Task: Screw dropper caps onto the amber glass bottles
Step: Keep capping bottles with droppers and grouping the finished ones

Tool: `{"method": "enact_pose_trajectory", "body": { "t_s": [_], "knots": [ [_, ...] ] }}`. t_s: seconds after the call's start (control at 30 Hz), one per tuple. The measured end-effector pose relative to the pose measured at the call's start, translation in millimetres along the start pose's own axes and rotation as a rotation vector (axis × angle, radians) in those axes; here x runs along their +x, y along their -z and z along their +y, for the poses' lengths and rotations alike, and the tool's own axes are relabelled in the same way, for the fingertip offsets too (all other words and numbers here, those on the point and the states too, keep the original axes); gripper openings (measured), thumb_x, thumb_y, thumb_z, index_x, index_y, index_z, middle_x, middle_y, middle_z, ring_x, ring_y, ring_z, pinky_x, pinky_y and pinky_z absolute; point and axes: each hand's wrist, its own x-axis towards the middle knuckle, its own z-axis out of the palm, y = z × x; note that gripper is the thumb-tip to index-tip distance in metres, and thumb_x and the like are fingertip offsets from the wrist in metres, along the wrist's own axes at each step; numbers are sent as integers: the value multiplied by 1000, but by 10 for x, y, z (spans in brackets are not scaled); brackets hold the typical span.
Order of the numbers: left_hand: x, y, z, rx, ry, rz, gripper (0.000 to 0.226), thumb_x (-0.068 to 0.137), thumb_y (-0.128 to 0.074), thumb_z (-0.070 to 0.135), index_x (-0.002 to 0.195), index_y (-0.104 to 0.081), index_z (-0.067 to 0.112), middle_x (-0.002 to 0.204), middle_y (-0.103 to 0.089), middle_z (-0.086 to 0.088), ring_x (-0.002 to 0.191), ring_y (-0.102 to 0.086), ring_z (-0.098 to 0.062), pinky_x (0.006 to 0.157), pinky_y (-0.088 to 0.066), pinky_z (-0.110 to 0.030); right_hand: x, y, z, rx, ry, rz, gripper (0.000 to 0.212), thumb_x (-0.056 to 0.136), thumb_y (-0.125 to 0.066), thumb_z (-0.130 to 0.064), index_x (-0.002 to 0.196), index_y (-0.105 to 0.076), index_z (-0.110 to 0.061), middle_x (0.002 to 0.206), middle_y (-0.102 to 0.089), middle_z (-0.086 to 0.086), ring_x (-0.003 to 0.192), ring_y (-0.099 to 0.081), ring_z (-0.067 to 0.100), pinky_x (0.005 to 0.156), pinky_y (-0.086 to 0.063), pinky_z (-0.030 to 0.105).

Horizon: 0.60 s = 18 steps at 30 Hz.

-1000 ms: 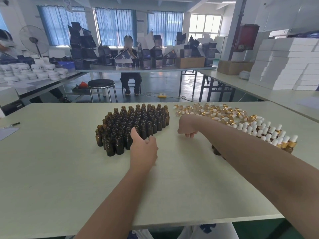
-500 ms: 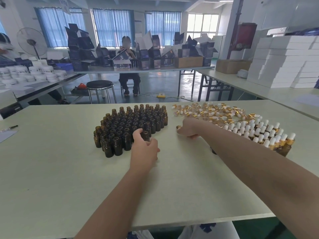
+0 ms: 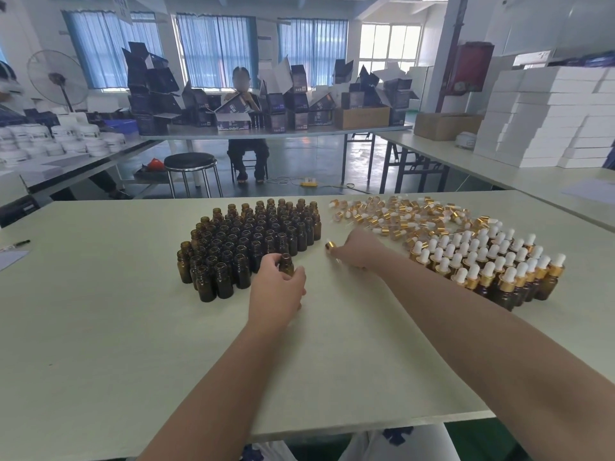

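Many open amber bottles point(image 3: 246, 237) stand in a bunch in the middle of the frame on the table point(image 3: 100, 327). The left hand point(image 3: 278, 289) curls its fingers round one bottle point(image 3: 286, 263) at the bunch's near edge. Just right of it, the right hand point(image 3: 361, 251) pinches a gold dropper cap point(image 3: 330, 246). At upper right lie loose caps point(image 3: 392, 214), with capped bottles point(image 3: 492, 264) just below them.

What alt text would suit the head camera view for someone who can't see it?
A person's left hand grips one amber bottle at the near edge of a cluster of open bottles on a table, while the right hand pinches a gold dropper cap. Loose caps and capped bottles sit to the right.
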Motion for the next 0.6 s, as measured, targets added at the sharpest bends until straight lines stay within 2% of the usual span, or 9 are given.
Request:
{"method": "enact_pose_trajectory", "body": {
  "t_s": [0.13, 0.23, 0.33, 0.4, 0.43, 0.53, 0.6],
  "knots": [
    [-3, 5, 11, 6, -11, 4, 28, 92, -59, 27, 117, -45, 25, 72, -65, -1, 52, -58, -10, 35, -37, -17, 40, -33, 10, 42, -7, 115, 54, 85, -52, -62, 68, -45, -12, 66, -49, 2, 59, -48, 13, 46, -33, 25],
    [0, 5, -20, 27, -80, 6, 9, 89, -62, 28, 95, -56, 30, 57, -61, 8, 45, -53, -4, 42, -41, -21, 60, -111, 8, -55, 34, 163, 58, 83, -49, -68, 75, -45, -11, 64, -45, -1, 56, -46, 11, 46, -31, 26],
    [3, -3, -32, 47, -139, -16, 13, 86, -66, 31, 82, -57, 40, 54, -55, 10, 47, -49, -1, 51, -45, -26, 60, -143, -53, -69, 124, 103, 48, 86, -50, -62, 91, -44, -15, 68, -43, -3, 63, -45, 14, 50, -30, 28],
    [-5, -8, -25, 33, -175, -18, 17, 85, -67, 32, 78, -56, 41, 55, -51, 12, 49, -45, -2, 53, -42, -24, 60, -137, -84, -82, 151, 64, 39, 88, -53, -53, 86, -47, -14, 74, -48, -1, 75, -50, 19, 54, -33, 28],
    [-13, -6, -19, 26, -203, -5, 18, 85, -68, 31, 77, -56, 42, 54, -50, 13, 50, -45, -1, 53, -39, -19, 52, -132, -88, -70, 144, 54, 38, 87, -55, -49, 78, -47, -12, 70, -46, 0, 73, -50, 20, 52, -31, 27],
    [-44, 4, 2, 70, -305, 68, 24, 85, -66, 31, 77, -50, 47, 68, -49, 12, 63, -47, 3, 57, -36, -14, -21, -89, -101, 143, 77, 65, 38, 85, -56, -42, 62, -47, -13, 59, -41, 0, 56, -43, 16, 48, -28, 24],
    [-47, 8, 7, 80, -334, 106, 25, 86, -65, 31, 77, -47, 47, 80, -48, 11, 68, -46, 7, 60, -35, -16, -104, -43, -118, 500, 2, 66, 31, 81, -56, -36, 63, -47, -13, 57, -36, 0, 47, -36, 14, 45, -27, 21]
  ]
}}
